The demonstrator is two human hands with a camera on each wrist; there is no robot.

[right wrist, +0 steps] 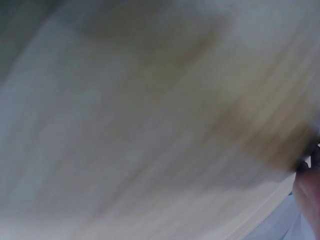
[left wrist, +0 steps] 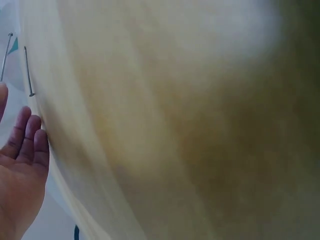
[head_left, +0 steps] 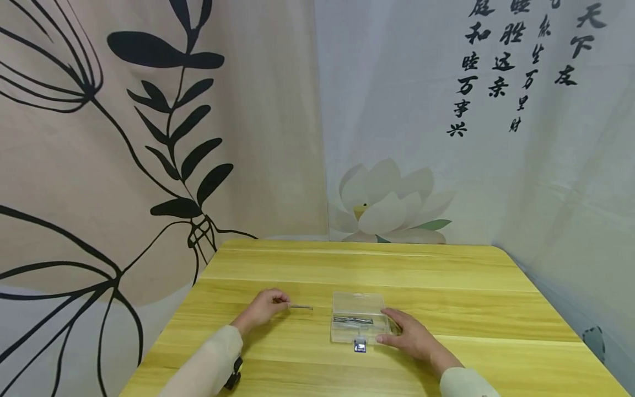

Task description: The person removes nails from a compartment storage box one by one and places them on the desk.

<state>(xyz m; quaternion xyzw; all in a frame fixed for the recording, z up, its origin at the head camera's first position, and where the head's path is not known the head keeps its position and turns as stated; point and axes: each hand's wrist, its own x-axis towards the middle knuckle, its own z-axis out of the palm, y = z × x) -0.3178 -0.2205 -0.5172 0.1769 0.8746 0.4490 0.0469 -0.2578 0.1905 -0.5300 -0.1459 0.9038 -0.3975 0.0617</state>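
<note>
My left hand (head_left: pixel 268 306), left of centre over the table, pinches a thin metal nail (head_left: pixel 301 307) that points right towards the box. In the left wrist view a nail (left wrist: pixel 6 57) rises from a fingertip, and a second nail (left wrist: pixel 28 72) shows against the tabletop. A clear plastic box (head_left: pixel 339 335) stands with its lid (head_left: pixel 357 303) raised at the back; several nails (head_left: pixel 353 320) lie inside. My right hand (head_left: pixel 412 335) grips the box's right side, thumb at the front corner. Only a blurred bit of that hand shows in the right wrist view.
The box's small shiny clasp (head_left: pixel 359 346) hangs at its front. Everything stands on a yellow wood-grain table (head_left: pixel 278 264). Behind the table hangs a printed curtain (head_left: pixel 273 138) with plants and writing. A black strap (head_left: pixel 233 374) is on the left wrist.
</note>
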